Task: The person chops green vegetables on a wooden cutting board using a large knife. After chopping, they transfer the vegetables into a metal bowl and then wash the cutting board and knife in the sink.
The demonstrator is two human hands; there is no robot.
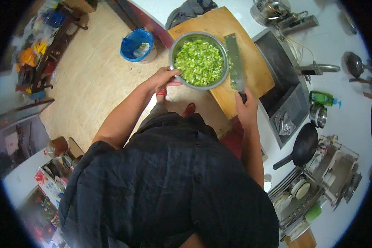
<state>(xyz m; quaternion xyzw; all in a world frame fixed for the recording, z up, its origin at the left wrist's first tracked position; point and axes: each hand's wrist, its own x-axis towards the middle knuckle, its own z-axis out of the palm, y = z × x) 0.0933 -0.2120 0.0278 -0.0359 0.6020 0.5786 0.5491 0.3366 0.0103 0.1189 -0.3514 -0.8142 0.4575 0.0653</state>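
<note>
My left hand point(166, 78) grips the near left rim of a round metal bowl point(173, 55), thumb over the edge and fingers beneath. Chopped green vegetable pieces point(201, 63) fill much of the bowl. In my right hand point(247, 108) is the dark handle of a broad cleaver point(235, 62). Its blade points away from me, beside the bowl's right rim, and green bits cling along its left edge. Under the cleaver and partly under the bowl lies a wooden cutting board point(257, 68). Whether the blade touches the bowl I cannot tell.
Right of the board is a sink point(276, 65) with a faucet point(319, 68). A black frying pan point(305, 144), a green soap bottle point(321, 98) and a dish rack point(300, 192) stand along that side. On the floor at left is a bin with a blue liner point(128, 46).
</note>
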